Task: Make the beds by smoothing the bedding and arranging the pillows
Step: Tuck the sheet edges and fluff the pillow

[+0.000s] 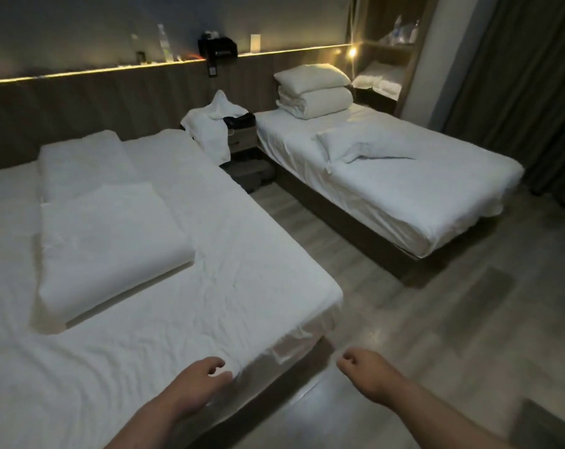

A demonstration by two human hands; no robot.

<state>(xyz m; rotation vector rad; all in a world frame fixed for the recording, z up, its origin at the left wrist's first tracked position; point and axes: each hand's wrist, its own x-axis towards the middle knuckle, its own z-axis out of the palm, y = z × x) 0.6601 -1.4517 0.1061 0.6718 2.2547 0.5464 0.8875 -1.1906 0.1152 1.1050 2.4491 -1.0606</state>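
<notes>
Dim lamplight fills a twin room with a pale plank floor [420, 319] and white bedding.

Nearest the camera, the left hand [200, 380] hangs over the foot corner of the near bed [242, 286]. Its fingers are loosely curled and grip nothing, and I cannot tell whether it touches the sheet. The right hand [362, 367] is just beside that corner, over the floor, also loosely curled and holding nothing.

The near bed's sheet is creased toward the foot. A folded white duvet [112, 241] lies across the middle of it, and a flat pillow [80, 160] lies beyond, touching the duvet's far edge and close to the headboard [96, 98].

Between the two beds stands a nightstand [242, 139] with a crumpled white cloth [210, 124] draped over it and a dark object on top.

The far bed [404, 202] is on the right, with a rumpled pillow [355, 145] lying loose near its middle. At its head sits a folded quilt [320, 103] with a second pillow [312, 77] stacked on top.

A warm light strip [112, 69] runs along the ledge above the headboard, where a black box [217, 47] stands. Dark curtains [517, 76] hang at far right.
</notes>
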